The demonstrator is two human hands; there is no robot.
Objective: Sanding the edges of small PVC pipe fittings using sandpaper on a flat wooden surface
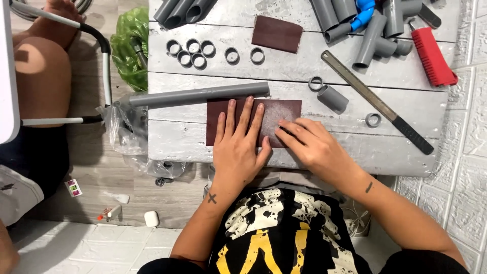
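The left hand point(237, 147) lies flat, palm down and fingers spread, on a dark brown sandpaper sheet point(284, 109) at the near edge of a grey wooden plank table point(203, 137). It grips nothing; it presses the sheet against the planks. The right hand point(309, 144) rests on the sheet's lower right corner with its fingers curled downward. Whether a small part is pinched beneath the fingertips cannot be determined.

A long grey PVC pipe point(198, 95) lies just behind the sheet, parallel to its far edge, with one end overhanging the table's left side. A short grey pipe section point(333, 98) and a cut ring point(315, 83) lie to the right of the sheet. A second ring point(373, 120) lies near a flat metal file point(365, 94) with a black handle. A row of cut rings point(193, 52) occupies the far left planks. A second sandpaper piece point(277, 33) lies beyond them. A red-handled tool point(432, 57) and grey pipe fittings point(375, 35) occupy the far right.
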